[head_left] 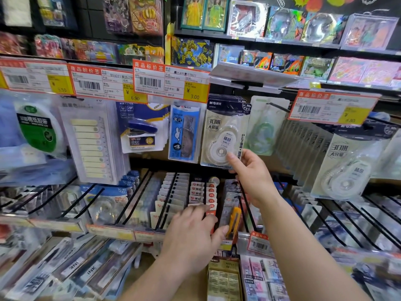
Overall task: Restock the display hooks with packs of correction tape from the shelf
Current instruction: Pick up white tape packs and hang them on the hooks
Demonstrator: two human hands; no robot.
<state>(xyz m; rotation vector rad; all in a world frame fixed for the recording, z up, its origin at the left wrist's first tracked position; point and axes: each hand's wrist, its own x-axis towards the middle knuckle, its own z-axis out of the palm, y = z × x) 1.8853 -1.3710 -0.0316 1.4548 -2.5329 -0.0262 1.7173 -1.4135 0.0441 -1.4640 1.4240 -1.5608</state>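
Nearest: left hand (193,233), low at the front of the lower rack, fingers loosely spread over a row of small carded items (196,192); it seems to grip nothing, though the fingertips are partly hidden. Beside its thumb, a yellow utility knife (234,222) hangs on a peg.

Next: right hand (249,172), raised, thumb and fingers pinching the bottom right corner of the front correction tape pack (223,133). That pack hangs at the front of a short stack on a display hook, under the flipped-up price tag holder (249,77).

Handling, by judgement: light; stiff backing card with a thin clear blister that is likely slick and could dent. Better held by the card edges, keeping the top hole free for the hook.

Farther right: more correction tape packs (347,166) in a long row on a neighbouring hook.

Farthest: toy boxes (303,25) on upper shelves.
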